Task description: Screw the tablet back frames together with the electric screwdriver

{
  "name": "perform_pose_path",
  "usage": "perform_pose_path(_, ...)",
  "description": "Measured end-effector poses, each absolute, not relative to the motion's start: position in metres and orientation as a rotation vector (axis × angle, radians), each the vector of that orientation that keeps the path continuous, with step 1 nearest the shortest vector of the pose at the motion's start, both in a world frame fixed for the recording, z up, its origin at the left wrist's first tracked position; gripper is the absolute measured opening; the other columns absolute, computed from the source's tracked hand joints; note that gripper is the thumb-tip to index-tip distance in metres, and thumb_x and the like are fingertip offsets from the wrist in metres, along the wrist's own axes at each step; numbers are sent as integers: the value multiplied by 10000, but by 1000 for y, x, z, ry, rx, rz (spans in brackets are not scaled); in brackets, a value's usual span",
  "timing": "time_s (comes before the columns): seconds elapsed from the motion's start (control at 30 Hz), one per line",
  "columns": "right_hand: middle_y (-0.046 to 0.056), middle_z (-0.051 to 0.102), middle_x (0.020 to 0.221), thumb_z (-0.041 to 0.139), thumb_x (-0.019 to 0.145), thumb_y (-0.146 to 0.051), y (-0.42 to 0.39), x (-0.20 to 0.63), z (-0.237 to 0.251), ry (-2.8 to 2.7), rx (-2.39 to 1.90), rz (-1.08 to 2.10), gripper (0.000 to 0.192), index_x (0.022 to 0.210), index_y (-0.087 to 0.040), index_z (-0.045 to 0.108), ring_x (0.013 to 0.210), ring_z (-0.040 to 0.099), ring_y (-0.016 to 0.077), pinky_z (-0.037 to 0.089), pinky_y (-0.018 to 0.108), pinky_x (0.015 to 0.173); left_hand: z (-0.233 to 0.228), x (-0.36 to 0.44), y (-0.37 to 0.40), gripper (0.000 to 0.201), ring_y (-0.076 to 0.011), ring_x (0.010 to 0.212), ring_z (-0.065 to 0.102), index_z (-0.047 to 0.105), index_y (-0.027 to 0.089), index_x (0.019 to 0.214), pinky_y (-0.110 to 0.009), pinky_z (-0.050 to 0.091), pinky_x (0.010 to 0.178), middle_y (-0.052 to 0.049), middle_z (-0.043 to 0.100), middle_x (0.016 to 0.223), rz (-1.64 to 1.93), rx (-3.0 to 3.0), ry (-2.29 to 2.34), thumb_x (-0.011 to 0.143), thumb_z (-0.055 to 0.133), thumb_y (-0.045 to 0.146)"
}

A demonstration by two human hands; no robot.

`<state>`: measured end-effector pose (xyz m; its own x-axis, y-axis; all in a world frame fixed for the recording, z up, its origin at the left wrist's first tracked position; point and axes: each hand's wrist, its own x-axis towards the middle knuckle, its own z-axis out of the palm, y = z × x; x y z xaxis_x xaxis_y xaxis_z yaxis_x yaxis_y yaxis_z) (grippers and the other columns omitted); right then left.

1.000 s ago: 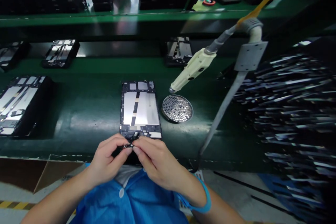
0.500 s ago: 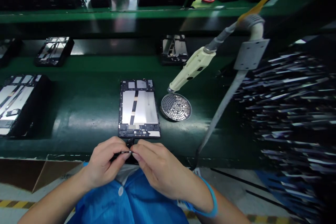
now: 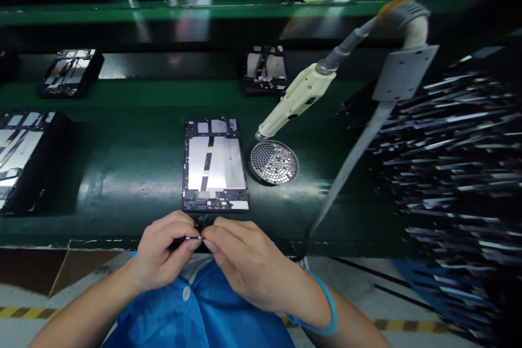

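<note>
Close to my body, at the bench's front edge, my left hand (image 3: 165, 250) pinches a small dark part (image 3: 191, 237) with a thin bright edge. My right hand (image 3: 244, 258) meets it from the other side, thumb and fingertips pressed together on the same part. Most of that piece is hidden by my fingers, so its exact kind does not show. Just beyond my hands lies an opened tablet (image 3: 216, 166), its inside facing up, with a pale panel and a dark ribbon cable down the middle. Neither hand touches the tablet.
Right of the tablet are a round perforated tray (image 3: 274, 163) of tiny shiny pieces and a cream electric screwdriver (image 3: 296, 100) on a grey stand (image 3: 359, 157). Stacked tablets (image 3: 24, 160) stand left, others (image 3: 266, 70) behind. Many thin dark parts (image 3: 448, 174) fill the right side.
The view has shifted slightly. Both hands stay together on the small dark part, with hardly any movement of the fingers. The tablet lies as before.
</note>
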<state>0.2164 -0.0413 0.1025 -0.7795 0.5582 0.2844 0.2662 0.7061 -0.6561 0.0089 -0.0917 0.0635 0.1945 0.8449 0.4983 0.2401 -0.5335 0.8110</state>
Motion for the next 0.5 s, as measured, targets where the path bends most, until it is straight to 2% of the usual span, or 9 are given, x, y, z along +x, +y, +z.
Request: perform_pose_path(0.5,40,634,801,446,1013,-141,-40,216,99,-2411,-550,762,189,988,-147,633,701,551,147,482,284,621,69,9,-89,153,-162,783,637,648,154,1060,-304,576,707,-62,666,842,1359,1926,959,936,603,78)
